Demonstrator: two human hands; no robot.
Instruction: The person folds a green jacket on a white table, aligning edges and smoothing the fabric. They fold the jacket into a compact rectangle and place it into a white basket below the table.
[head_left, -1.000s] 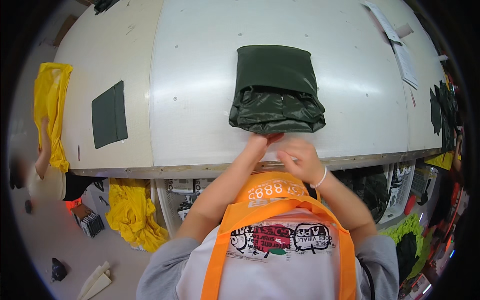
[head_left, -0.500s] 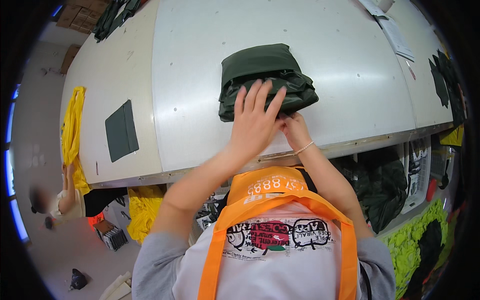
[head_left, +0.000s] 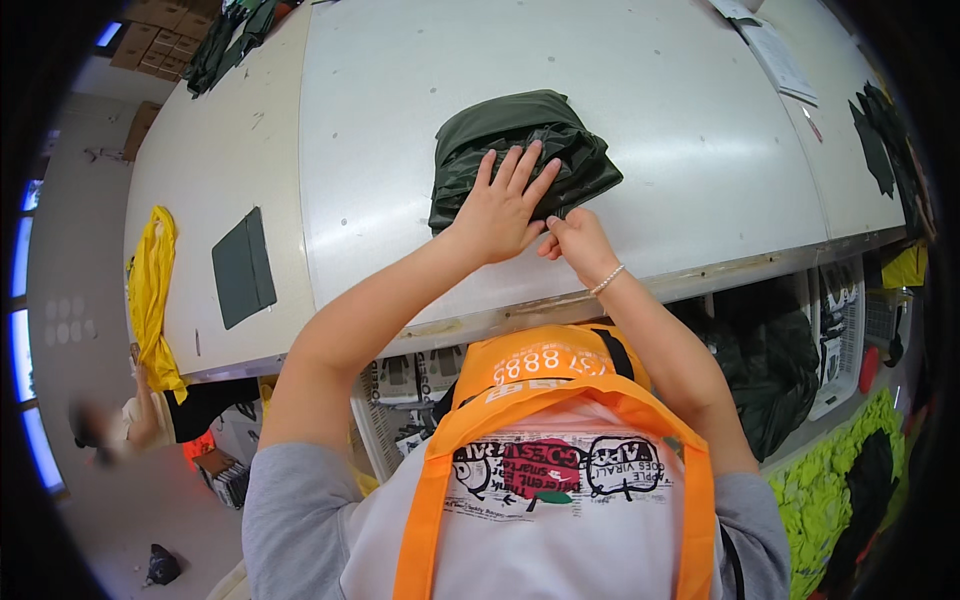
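A folded dark green bundle of shiny fabric (head_left: 572, 160) lies on the pale table in front of me. Its far part is a smooth flat panel, while loose crumpled folds show on the near side. My left hand (head_left: 500, 205) rests on those folds, fingers spread and pressing from above. At the near edge of the bundle, my right hand (head_left: 580, 245) is closed in a pinch at the fabric there. What exactly lies between its fingertips is partly hidden.
A flat dark green fabric piece (head_left: 243, 268) lies to the left. Beyond it, a person handles a yellow garment (head_left: 152, 290) at the table's edge. Papers (head_left: 785, 65) and dark green pieces (head_left: 873, 150) lie at right. Baskets (head_left: 845, 340) stand under the table.
My left hand has slid slightly left and lies flatter on the folds. My right hand has come slightly down and left, its pinch now plainer at the near edge. The bundle has shifted slightly left.
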